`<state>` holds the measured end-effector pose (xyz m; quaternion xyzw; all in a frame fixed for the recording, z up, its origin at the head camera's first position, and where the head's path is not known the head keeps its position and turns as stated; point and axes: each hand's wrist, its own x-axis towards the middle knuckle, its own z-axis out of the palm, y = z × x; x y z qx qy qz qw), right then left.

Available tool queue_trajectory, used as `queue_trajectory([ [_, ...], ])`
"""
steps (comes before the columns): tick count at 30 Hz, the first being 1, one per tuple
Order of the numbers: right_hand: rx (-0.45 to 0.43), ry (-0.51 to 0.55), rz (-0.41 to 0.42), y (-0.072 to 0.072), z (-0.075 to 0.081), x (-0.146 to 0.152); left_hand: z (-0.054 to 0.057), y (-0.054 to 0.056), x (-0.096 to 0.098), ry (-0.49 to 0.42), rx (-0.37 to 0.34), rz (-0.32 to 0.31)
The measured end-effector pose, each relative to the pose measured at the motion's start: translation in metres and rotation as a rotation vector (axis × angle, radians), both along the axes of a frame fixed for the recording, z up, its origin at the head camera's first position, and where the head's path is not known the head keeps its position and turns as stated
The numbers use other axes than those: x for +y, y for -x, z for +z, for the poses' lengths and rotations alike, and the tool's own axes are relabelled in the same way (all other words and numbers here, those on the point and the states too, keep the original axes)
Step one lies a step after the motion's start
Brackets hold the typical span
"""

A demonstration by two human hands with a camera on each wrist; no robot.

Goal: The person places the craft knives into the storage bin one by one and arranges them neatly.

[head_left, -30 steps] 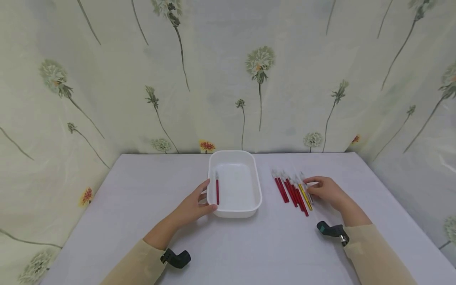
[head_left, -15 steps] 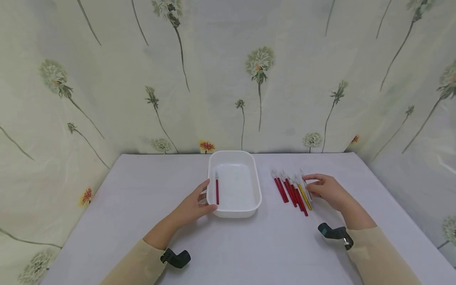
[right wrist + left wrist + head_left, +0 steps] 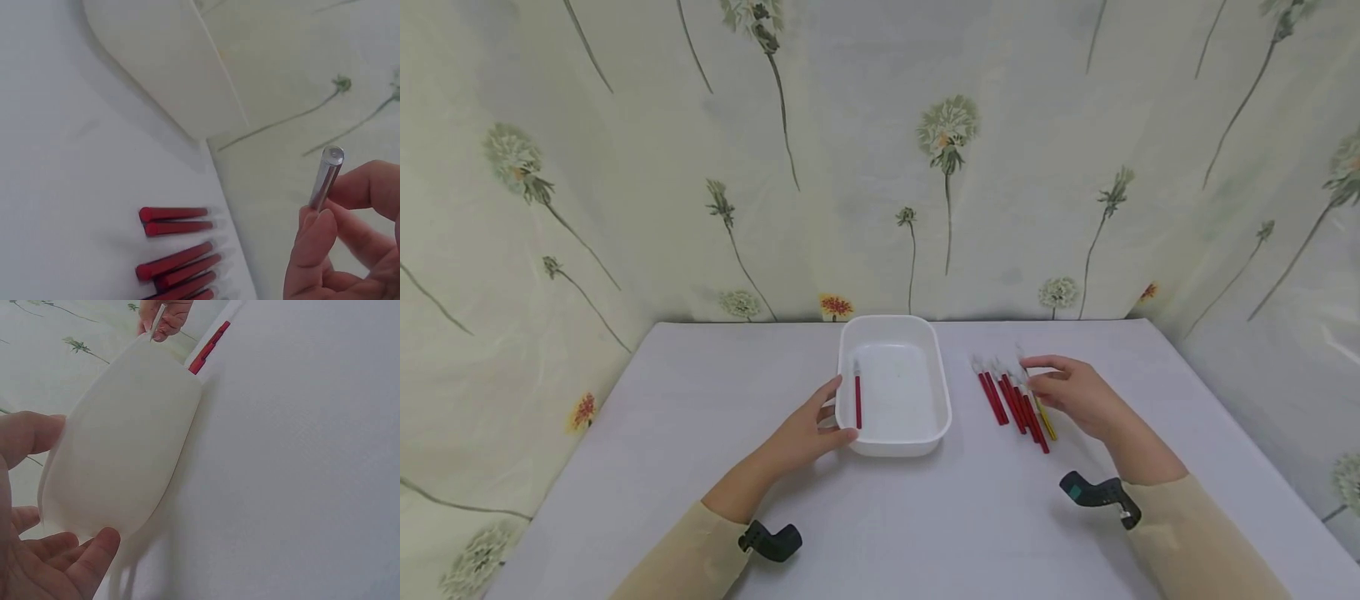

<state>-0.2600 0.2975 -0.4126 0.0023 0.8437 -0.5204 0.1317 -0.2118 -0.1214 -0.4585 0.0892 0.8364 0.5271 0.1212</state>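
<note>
My left hand (image 3: pixel 801 435) grips the near left corner of a white plastic tray (image 3: pixel 901 449), fingers along its side and thumb at the front. Inside the tray, by its left wall, lies one red pen (image 3: pixel 858 402) with a clear cap. Between thumb and fingers my right hand (image 3: pixel 1078 398) pinches a slim silver pen (image 3: pixel 324 178), raised above the table; its blunt end shows in the right wrist view. Just left of this hand lie several red pens (image 3: pixel 992 398) with clear tops, and a yellow pen (image 3: pixel 1046 421) partly hidden beneath it.
A white cloth covers the table (image 3: pixel 910 525). Behind its far edge hangs a curtain (image 3: pixel 850 208) printed with dandelions. Each wrist wears a black camera mount, one of them (image 3: pixel 770 542) near the table's front.
My right hand has picked up the silver pen from beside the yellow one and moved it a little left, over the pens. The left hand and the tray stay in place.
</note>
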Motion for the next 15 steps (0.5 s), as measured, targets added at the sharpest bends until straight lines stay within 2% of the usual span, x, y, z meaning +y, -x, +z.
queue_trajectory([
  [10, -0.006, 0.062, 0.002, -0.002, 0.010, -0.026, 0.001, -0.001, 0.000, -0.004, 0.009, 0.001],
  [15, -0.010, 0.037, -0.005, -0.003, 0.016, -0.042, 0.001, -0.001, 0.000, -0.008, 0.011, -0.002],
])
